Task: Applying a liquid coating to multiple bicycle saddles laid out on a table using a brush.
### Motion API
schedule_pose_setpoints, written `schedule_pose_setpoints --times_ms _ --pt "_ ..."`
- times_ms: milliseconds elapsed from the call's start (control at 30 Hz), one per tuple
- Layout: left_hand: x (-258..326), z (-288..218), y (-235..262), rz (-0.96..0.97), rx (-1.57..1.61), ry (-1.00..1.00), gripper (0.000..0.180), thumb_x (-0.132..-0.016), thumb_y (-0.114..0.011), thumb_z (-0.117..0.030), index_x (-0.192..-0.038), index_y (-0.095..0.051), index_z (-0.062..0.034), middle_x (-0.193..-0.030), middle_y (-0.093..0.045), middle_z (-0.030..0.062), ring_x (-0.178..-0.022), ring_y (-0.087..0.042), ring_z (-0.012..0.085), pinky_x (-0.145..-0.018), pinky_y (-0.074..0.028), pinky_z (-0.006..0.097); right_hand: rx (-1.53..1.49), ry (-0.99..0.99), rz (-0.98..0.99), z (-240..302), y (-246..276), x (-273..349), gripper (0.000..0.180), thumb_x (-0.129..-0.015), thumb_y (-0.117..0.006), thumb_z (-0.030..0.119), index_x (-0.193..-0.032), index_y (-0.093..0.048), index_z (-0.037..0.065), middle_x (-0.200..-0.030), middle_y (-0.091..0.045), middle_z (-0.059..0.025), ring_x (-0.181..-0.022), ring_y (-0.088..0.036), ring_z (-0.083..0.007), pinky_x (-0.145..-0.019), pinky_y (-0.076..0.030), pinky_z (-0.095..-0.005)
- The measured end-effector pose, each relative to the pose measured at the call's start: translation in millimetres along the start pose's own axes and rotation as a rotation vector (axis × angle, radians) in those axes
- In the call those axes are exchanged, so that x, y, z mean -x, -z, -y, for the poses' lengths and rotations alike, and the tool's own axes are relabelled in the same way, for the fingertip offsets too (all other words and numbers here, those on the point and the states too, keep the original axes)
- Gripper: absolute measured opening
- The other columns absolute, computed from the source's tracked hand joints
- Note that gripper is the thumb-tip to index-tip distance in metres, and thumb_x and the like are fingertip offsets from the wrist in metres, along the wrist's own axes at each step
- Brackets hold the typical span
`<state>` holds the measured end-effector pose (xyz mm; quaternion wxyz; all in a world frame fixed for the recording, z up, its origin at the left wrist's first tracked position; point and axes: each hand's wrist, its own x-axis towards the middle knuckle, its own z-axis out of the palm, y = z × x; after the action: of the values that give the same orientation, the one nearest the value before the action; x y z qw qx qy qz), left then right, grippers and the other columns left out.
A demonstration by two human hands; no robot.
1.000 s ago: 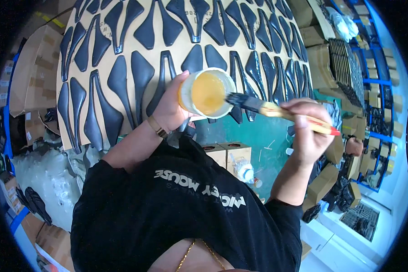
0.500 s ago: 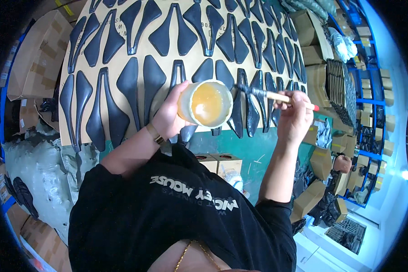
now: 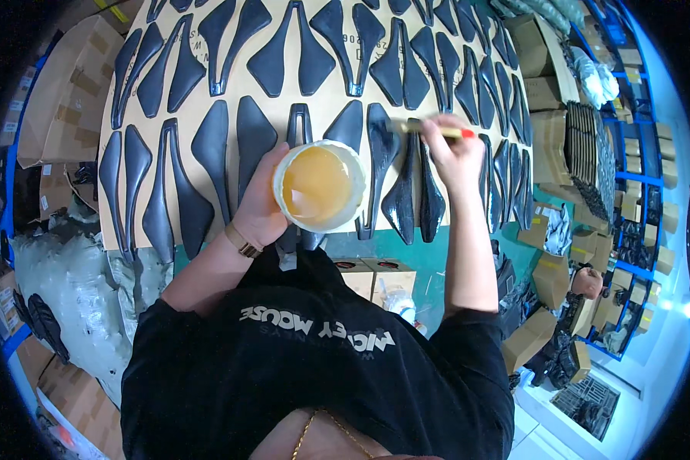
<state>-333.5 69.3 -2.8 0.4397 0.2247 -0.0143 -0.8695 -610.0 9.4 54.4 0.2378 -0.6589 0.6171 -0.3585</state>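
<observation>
My left hand (image 3: 262, 201) is wrapped round a pale, round tub (image 3: 350, 216) of amber liquid, tilted so that its inside shows. Between the fingers of my right hand (image 3: 460, 159) is a paintbrush (image 3: 450, 132) with a wooden, red-ended handle. Its dark bristles are over or against the upper part of a black, V-shaped moulded piece (image 3: 380, 146); contact is hard to make out. To the right of it, another black piece (image 3: 401, 205) shines as if wet. Rows of similar black pieces lie on a cardboard sheet (image 3: 109, 236), many of them duller.
Large cardboard boxes (image 3: 65, 92) stand at the left, above a grey plastic-wrapped bundle (image 3: 73, 291). A stack of black parts (image 3: 586, 157) and open boxes line the right, before blue shelving (image 3: 636, 180). Two small boxes (image 3: 391, 282) are below the sheet's near edge.
My right hand has swung up and left, taking the brush from beside the tub to the black piece. The tub in my left hand has shifted left and slightly down.
</observation>
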Motion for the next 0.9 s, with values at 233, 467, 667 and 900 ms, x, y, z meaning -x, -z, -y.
schedule_pose_setpoints --times_ms 233,467,667,900 --pt "2.2 -2.9 -2.4 -0.022 0.016 -0.003 0.039 -0.096 -0.041 -0.039 -0.111 -0.059 -0.0079 -0.11 -0.063 0.0054 -0.105 -0.058 0.0181 -0.094 -0.043 0.034 0.108 0.109 0.356 18.5 14.5 6.5 0.008 -0.077 -0.062 0.008 -0.08 -0.064 0.001 -0.076 -0.065 -0.0061 -0.073 -0.061 -0.0106 -0.066 -0.049 -0.0247" --pt "-1.8 -3.3 1.5 0.007 0.048 0.037 0.043 -0.095 -0.04 -0.039 -0.119 -0.055 -0.0059 -0.117 -0.059 0.0097 -0.11 -0.055 0.0236 -0.097 -0.041 0.039 -0.081 -0.014 -0.074 -23.0 4.1 19.7 0.013 -0.086 -0.065 0.013 -0.088 -0.065 0.0 -0.078 -0.065 -0.0037 -0.069 -0.059 -0.0084 -0.063 -0.047 -0.021" --pt "0.8 -3.4 2.8 0.04 0.038 0.016 0.042 -0.097 -0.037 -0.036 -0.12 -0.053 -0.0054 -0.12 -0.058 0.0092 -0.111 -0.054 0.0238 -0.097 -0.041 0.04 -0.418 -0.112 -0.086 -33.3 11.4 65.0 0.013 -0.087 -0.063 0.013 -0.088 -0.063 -0.001 -0.08 -0.064 -0.0075 -0.073 -0.062 -0.0121 -0.069 -0.051 -0.0243" --pt "4.5 -8.5 1.8 0.124 -0.035 -0.013 0.036 -0.096 -0.042 -0.037 -0.113 -0.058 -0.0095 -0.112 -0.062 0.0042 -0.107 -0.057 0.0175 -0.094 -0.043 0.035 -0.284 -0.08 0.189 -11.9 13.4 112.9 0.007 -0.084 -0.058 0.005 -0.084 -0.062 0.0 -0.083 -0.064 -0.0066 -0.075 -0.059 -0.0126 -0.067 -0.047 -0.0254"
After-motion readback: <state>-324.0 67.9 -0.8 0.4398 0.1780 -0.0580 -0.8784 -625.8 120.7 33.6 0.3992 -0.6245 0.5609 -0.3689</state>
